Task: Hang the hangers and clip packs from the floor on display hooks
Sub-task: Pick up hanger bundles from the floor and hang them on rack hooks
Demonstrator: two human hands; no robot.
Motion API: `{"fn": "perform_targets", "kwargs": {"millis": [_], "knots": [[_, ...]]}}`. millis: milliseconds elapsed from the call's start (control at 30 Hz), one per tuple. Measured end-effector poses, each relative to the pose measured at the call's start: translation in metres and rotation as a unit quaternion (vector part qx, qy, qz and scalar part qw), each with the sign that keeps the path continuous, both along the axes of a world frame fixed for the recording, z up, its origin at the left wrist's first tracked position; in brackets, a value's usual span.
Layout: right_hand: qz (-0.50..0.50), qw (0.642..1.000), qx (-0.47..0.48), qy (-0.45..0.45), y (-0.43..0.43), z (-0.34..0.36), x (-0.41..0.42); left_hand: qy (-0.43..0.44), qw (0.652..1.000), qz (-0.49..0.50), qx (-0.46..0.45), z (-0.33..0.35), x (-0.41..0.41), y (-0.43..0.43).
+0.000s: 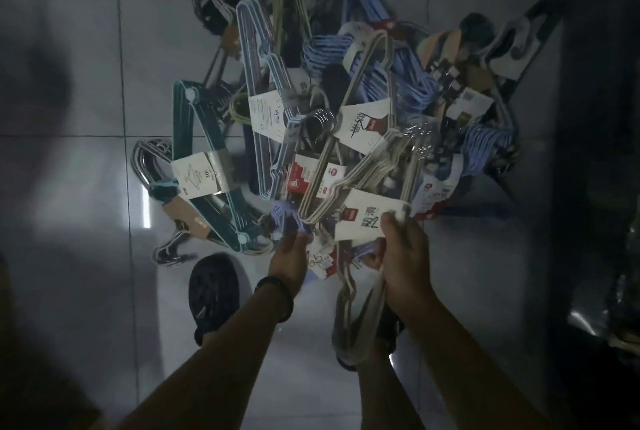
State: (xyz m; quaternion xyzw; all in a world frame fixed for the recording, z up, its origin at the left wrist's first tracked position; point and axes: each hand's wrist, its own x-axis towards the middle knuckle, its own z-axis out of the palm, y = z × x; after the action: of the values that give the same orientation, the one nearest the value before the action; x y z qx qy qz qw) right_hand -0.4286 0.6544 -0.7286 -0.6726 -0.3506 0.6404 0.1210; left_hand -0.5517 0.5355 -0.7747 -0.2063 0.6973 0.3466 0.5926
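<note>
Glossy pale tiles make up the floor, and on it lies a tangled pile of thin wire hangers, bound in bundles with white card sleeves. The right hand, low and right of centre, has its fingers curled round a beige bundle, thumb against its white label; the rounded shoulder loops hang below the hand, above the floor. The left hand, with a dark wristband, reaches to a purple bundle at the pile's near edge; blur hides whether its fingers grip or only touch it. A teal bundle lies at the left of the pile, a pale blue one slants through the middle, and shiny chrome hooks poke up at the centre. More purple-blue hangers crowd the upper right. A dark woven sandal stands at lower centre, and a dark shelf edges the right side
</note>
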Motion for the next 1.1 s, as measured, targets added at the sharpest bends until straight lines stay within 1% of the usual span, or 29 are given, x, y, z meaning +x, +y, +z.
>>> {"fn": "perform_targets", "kwargs": {"millis": [33, 100, 167, 200, 267, 300, 333, 367, 400, 433, 467, 500, 533, 567, 633, 667, 700, 733, 800, 833, 867, 967, 1000, 1100], "knots": [[0.002, 1.000, 0.006, 0.008, -0.001, 0.004, 0.003, -0.032, 0.999, 0.032, -0.009, 0.002, -0.005, -0.001], [-0.016, 1.000, -0.003, 0.015, -0.003, 0.007, 0.003, -0.136, 0.988, 0.068, 0.008, 0.007, -0.012, -0.005], [-0.062, 0.998, -0.032, 0.006, -0.005, 0.004, -0.002, -0.204, 0.977, 0.032, 0.048, 0.017, -0.010, -0.006], [-0.072, 0.996, -0.043, -0.019, -0.008, 0.003, -0.007, -0.228, 0.971, 0.006, 0.069, 0.023, -0.006, -0.004], [-0.042, 0.994, -0.033, -0.100, -0.018, 0.002, -0.018, -0.235, 0.965, -0.041, 0.109, 0.036, 0.005, 0.002], [-0.025, 0.992, -0.019, -0.124, -0.024, 0.002, -0.022, -0.213, 0.966, -0.072, 0.124, 0.042, 0.010, 0.005], [-0.014, 0.992, -0.010, -0.124, -0.029, 0.004, -0.025, -0.161, 0.971, -0.125, 0.128, 0.043, 0.016, 0.005], [0.002, 0.993, -0.008, -0.114, -0.033, 0.008, -0.026, -0.086, 0.970, -0.191, 0.124, 0.044, 0.020, 0.005], [0.037, 0.993, -0.013, -0.114, -0.035, 0.011, -0.024, -0.004, 0.959, -0.261, 0.108, 0.043, 0.022, 0.002], [0.095, 0.987, -0.022, -0.130, -0.035, 0.015, -0.020, 0.069, 0.940, -0.324, 0.085, 0.042, 0.023, -0.003], [0.167, 0.973, -0.033, -0.157, -0.034, 0.016, -0.013, 0.112, 0.919, -0.374, 0.061, 0.042, 0.023, -0.009], [0.223, 0.958, -0.036, -0.176, -0.030, 0.018, -0.006, 0.137, 0.904, -0.404, 0.041, 0.042, 0.021, -0.017], [0.247, 0.950, -0.025, -0.189, -0.024, 0.017, 0.001, 0.152, 0.897, -0.414, 0.018, 0.041, 0.019, -0.026], [0.246, 0.950, -0.002, -0.192, -0.016, 0.016, 0.006, 0.162, 0.901, -0.403, -0.005, 0.041, 0.016, -0.035], [0.184, 0.960, 0.088, -0.189, 0.010, 0.010, 0.011, 0.185, 0.908, -0.374, -0.043, 0.041, 0.011, -0.051], [0.172, 0.957, 0.122, -0.197, 0.025, 0.004, 0.010, 0.196, 0.905, -0.375, -0.051, 0.040, 0.008, -0.057], [0.184, 0.951, 0.135, -0.209, 0.040, 0.001, 0.005, 0.201, 0.902, -0.377, -0.054, 0.037, 0.006, -0.061], [0.238, 0.935, 0.130, -0.230, 0.053, -0.001, -0.002, 0.205, 0.901, -0.377, -0.056, 0.033, 0.004, -0.063], [0.392, 0.868, 0.120, -0.281, 0.067, -0.007, -0.015, 0.207, 0.896, -0.389, -0.058, 0.028, 0.003, -0.064], [0.428, 0.844, 0.119, -0.302, 0.070, -0.011, -0.020, 0.212, 0.891, -0.397, -0.061, 0.025, 0.002, -0.064], [0.450, 0.827, 0.117, -0.317, 0.071, -0.013, -0.025, 0.216, 0.890, -0.396, -0.066, 0.023, 0.002, -0.063], [0.502, 0.798, 0.085, -0.323, 0.078, -0.019, -0.024, 0.208, 0.898, -0.383, -0.059, 0.023, 0.000, -0.065], [0.528, 0.781, 0.089, -0.322, 0.082, -0.019, -0.021, 0.201, 0.897, -0.388, -0.061, 0.025, -0.002, -0.066], [0.574, 0.735, 0.159, -0.324, 0.093, -0.013, -0.021, 0.192, 0.889, -0.413, -0.051, 0.022, -0.005, -0.072]]}}
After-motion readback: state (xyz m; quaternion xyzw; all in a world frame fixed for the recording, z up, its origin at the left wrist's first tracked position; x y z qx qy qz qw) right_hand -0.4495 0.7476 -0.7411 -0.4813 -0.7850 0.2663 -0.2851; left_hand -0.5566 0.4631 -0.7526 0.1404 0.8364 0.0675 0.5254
